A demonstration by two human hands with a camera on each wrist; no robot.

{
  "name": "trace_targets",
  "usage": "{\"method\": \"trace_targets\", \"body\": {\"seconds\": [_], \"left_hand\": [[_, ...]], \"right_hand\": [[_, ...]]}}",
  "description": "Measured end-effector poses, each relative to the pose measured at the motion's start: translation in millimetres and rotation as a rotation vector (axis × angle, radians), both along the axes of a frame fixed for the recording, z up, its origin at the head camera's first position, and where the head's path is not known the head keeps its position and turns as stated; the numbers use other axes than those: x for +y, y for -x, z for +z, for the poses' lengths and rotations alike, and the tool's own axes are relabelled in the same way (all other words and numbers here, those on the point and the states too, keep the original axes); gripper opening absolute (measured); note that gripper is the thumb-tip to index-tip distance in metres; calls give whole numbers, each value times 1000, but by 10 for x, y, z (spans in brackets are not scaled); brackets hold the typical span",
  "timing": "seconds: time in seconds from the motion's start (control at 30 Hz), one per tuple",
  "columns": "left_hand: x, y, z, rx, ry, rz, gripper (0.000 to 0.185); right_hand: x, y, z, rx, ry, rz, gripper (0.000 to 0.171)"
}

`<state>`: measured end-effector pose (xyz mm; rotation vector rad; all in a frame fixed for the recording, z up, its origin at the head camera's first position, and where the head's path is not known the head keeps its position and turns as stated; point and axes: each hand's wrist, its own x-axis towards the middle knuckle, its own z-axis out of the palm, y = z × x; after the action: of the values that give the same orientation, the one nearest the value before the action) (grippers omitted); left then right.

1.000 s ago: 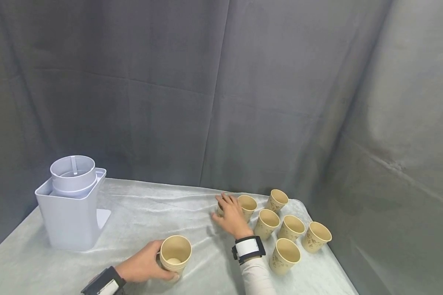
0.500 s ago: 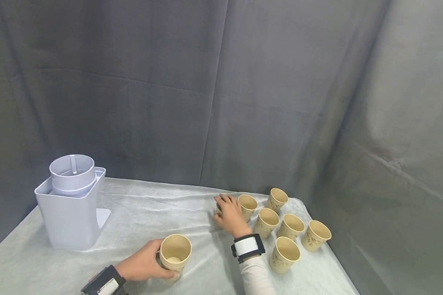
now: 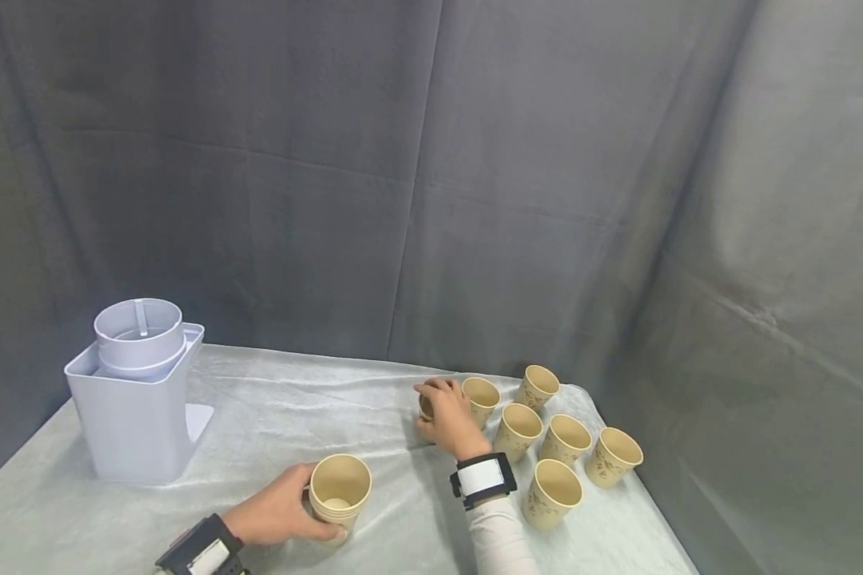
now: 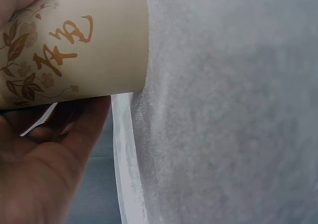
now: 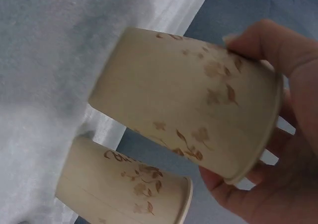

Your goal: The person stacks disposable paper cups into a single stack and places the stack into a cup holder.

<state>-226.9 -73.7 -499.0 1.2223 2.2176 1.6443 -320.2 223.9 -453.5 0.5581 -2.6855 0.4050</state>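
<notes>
My left hand (image 3: 280, 507) grips a stack of nested beige paper cups (image 3: 340, 499) low in the head view, thumb on the near side. The left wrist view shows the brown lettering and leaf print on the outer cup (image 4: 99, 45). Farther back, my right hand (image 3: 451, 419) holds a single paper cup by its upper wall, mostly covered by the hand in the head view. In the right wrist view this held cup (image 5: 184, 100) has thumb and fingers on opposite sides near the rim. A neighbouring paper cup (image 5: 124, 184) stands beside it.
Several more upright paper cups (image 3: 566, 439) stand in a loose group to the right of my right hand. A white plastic box with a round container on top (image 3: 137, 399) stands at the left. Grey curtains (image 3: 316, 200) close off the back and sides of the cloth-covered table (image 3: 295, 399).
My right fingers have settled lower and closer round the single cup, and the hand has shifted slightly left. The left hand keeps its grip on the stack.
</notes>
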Motion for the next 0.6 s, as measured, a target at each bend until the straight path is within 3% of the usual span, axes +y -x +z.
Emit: {"method": "trace_targets", "body": {"seconds": [0.33, 0.6], "left_hand": [[-16, -20, 0, -20, 15, 8, 60], [-2, -19, 2, 1, 23, 27, 61]], "right_hand": [[-7, -83, 209, 129, 143, 108, 56], [-138, -365, 590, 246, 191, 179, 54]]}}
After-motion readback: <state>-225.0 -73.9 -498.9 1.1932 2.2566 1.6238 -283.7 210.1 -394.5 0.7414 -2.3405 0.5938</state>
